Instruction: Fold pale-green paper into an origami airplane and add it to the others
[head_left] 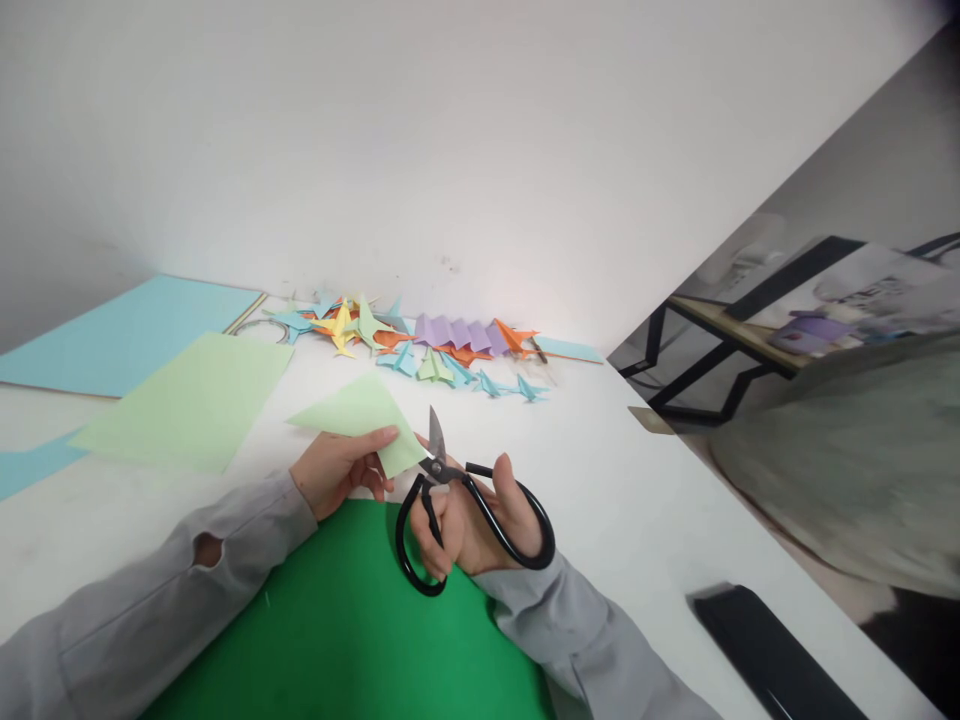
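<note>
My left hand [346,465] pinches a light green sheet of paper [360,408] that looks folded, thumb on top and fingers beneath. In my right hand [480,520] is a pair of scissors [437,468] with black looped handles. Their blades stand apart at the right corner of the paper, one above it and the other partly hidden by it. Both hands are over the near part of the table, above a green mat [337,620].
A larger light green sheet [187,400] and a blue sheet [127,335] lie left. Along the wall are several folded paper shapes [364,325] and pleated purple paper [457,333]. A black object [772,650] rests front right. Beyond the table's right edge is a blurred person [840,450].
</note>
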